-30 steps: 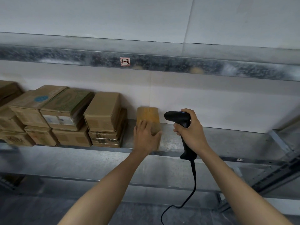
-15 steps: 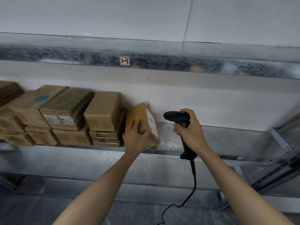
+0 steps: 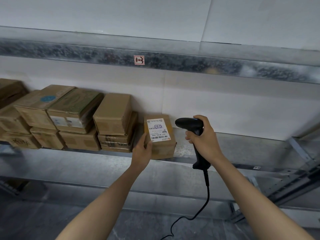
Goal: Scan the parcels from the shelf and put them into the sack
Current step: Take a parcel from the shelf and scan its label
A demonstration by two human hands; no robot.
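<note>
Within the last second my left hand (image 3: pixel 141 153), gripping its lower left edge, had turned the parcel (image 3: pixel 163 148) label-up on the shelf (image 3: pixel 233 146) at mid-frame, ready, I judged, for the scanner (image 3: pixel 189 124) gripped in my right hand (image 3: pixel 205 142).

A galvanised steel shelf (image 3: pixel 242 146) runs across the view, its flat deck dull grey and mottled. A small white tag (image 3: pixel 256 168) sits on its front edge toward the right. Above it, the front beam of the upper level (image 3: pixel 199 64) crosses from edge to edge, spangled zinc with a small red-and-white sticker (image 3: pixel 139 60) near its middle. Behind the rack stand plain white wall panels (image 3: pixel 233 110), with a vertical seam (image 3: pixel 163 94) between two of them. At the right a perforated steel upright (image 3: pixel 294 181) slants downward. A lower level (image 3: pixel 78 168) lies beneath, and below that a grey floor (image 3: pixel 34 222). The light is soft and even, with a faint sheen on the metal.
</note>
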